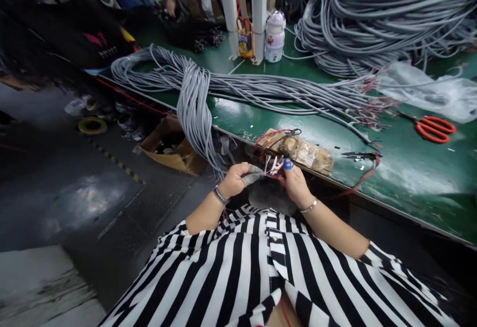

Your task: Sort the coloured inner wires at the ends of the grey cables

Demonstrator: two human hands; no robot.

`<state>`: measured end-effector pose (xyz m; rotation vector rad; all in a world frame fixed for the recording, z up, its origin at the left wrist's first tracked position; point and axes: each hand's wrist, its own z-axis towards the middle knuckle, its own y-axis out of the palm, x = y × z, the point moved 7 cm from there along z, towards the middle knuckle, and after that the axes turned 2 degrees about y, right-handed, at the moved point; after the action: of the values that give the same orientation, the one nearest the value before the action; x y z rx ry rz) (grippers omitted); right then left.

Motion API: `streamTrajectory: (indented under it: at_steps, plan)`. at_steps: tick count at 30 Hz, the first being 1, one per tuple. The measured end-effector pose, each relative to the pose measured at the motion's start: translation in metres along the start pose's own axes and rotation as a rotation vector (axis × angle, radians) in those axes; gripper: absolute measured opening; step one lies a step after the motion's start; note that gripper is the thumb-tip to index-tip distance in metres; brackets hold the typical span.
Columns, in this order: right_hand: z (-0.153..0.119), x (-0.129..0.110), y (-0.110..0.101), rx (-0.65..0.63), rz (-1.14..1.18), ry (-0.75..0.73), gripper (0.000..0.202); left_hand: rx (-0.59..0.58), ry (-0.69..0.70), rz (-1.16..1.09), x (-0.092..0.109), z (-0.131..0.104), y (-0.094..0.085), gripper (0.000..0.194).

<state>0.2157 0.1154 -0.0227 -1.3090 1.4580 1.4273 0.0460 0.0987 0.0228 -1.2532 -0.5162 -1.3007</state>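
Observation:
At the table's front edge, my left hand (238, 178) has its covered fingertips pinched on thin wires (273, 174). The other side of these wires is at my right hand (296, 184), whose fingers are closed on them and whose thumb wears a blue cover (287, 164). Pink and white pieces (276, 165) show between the two hands. Just beyond them, a wooden block (313, 158) with tape and a red and a black wire is at the edge. A bundle of grey cables (261, 86) lies across the green table (410, 183), one loop hanging over the edge.
Orange-handled scissors (434, 128), small snips (361, 156) and a plastic bag (428, 91) lie at right. Behind are a large grey cable coil (372, 19), a bottle (275, 39) and white posts. A cardboard box (173, 148) is below left. Another person's hand (171, 7) shows at the back.

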Motion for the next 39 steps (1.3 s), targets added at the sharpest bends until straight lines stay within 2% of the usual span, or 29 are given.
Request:
streamTrajectory:
  at_steps: [3,5,17,23,29,34,39]
  plan:
    - [0.002,0.009,0.007,-0.057,0.139,0.154,0.062,-0.022,-0.007,-0.036,-0.003,0.003,0.007,0.032]
    - [0.004,0.009,0.012,-0.075,0.216,0.203,0.062,-0.043,-0.009,-0.046,-0.005,0.005,0.011,0.034]
    - [0.006,0.004,0.016,-0.023,0.298,0.149,0.059,-0.121,-0.038,-0.07,-0.014,0.007,0.028,0.034]
    - [0.003,0.016,0.009,-0.012,0.327,0.276,0.063,-0.117,-0.005,-0.1,0.0,-0.003,0.02,0.034]
    - [-0.005,0.02,0.003,-0.031,0.334,0.345,0.062,-0.201,0.064,-0.027,0.015,-0.029,0.02,0.034]
    - [-0.007,0.021,0.002,-0.04,0.33,0.363,0.06,-0.175,0.102,0.027,0.014,-0.045,0.018,0.028]
    - [-0.008,0.024,0.002,-0.083,0.292,0.359,0.06,-0.119,0.129,0.078,0.011,-0.047,0.014,0.028]
